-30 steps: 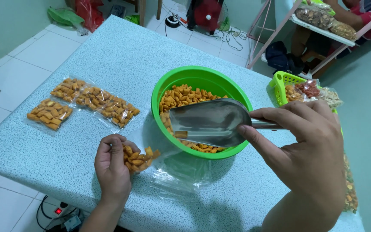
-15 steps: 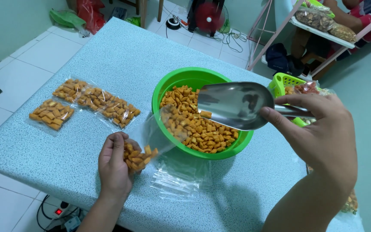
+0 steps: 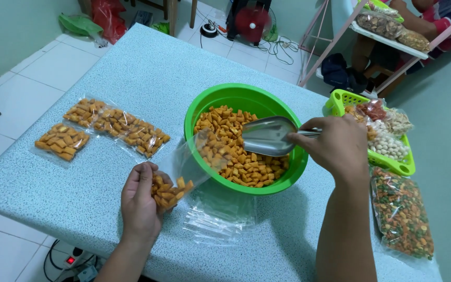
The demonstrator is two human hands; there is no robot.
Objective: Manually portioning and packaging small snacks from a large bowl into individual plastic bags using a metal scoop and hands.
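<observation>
My left hand (image 3: pixel 139 201) holds a clear plastic bag (image 3: pixel 184 169) partly filled with orange square snacks; its open mouth leans against the rim of the green bowl (image 3: pixel 212 102). My right hand (image 3: pixel 337 146) grips the handle of a metal scoop (image 3: pixel 267 137), which hangs empty over the orange snacks (image 3: pixel 238 156) heaped in the bowl. The scoop's mouth faces left toward the bag.
Several filled snack bags (image 3: pixel 113 122) lie at the left of the speckled blue table (image 3: pixel 147 68). Empty clear bags (image 3: pixel 220 216) lie in front of the bowl. A green basket (image 3: pixel 343 99) and a bag of mixed snacks (image 3: pixel 403 214) sit at the right edge.
The scoop rose out of the bowl to the right, then came back down over the snacks. My left hand with the bag has hardly moved.
</observation>
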